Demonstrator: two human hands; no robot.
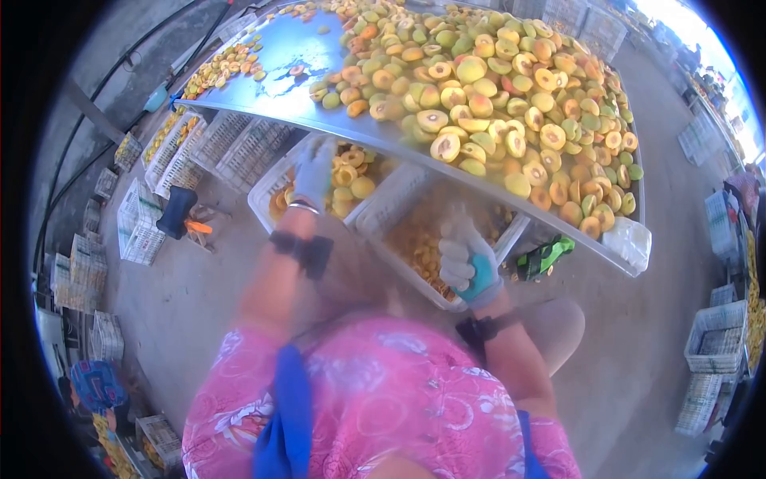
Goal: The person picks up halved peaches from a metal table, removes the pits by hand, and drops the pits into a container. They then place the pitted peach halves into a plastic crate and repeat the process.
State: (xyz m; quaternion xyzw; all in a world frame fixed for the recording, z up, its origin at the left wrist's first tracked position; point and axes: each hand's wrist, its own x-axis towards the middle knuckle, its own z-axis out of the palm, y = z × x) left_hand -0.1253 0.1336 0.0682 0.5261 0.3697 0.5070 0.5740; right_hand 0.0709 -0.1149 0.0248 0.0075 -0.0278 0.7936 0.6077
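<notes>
Our left hand wears a pale, soft glove. It hangs down over a white plastic crate with walls full of little holes. The fingers point down at the round yellow and orange fruit inside. The hand is blurry, so we cannot tell if it holds a fruit or not.

Our right hand wears a grey glove with a blue-green patch. Its fingers are curled in like a fist. We cannot tell if anything is inside it. It sits over a second white crate that holds small, bumpy orange-brown bits.

Each wrist has a black band on it. Below the arms we see our pink top with pale flowers.

Both crates sit under the edge of a big table. The table is flat, shiny metal. A huge pile of cut fruit halves lies on it. The halves are round and smooth, yellow, green and orange, and many show a dark hollow in the middle.

Something bright green lies just beside the second crate. The floor is grey and rough. More white crates stand in stacks well away from us.
</notes>
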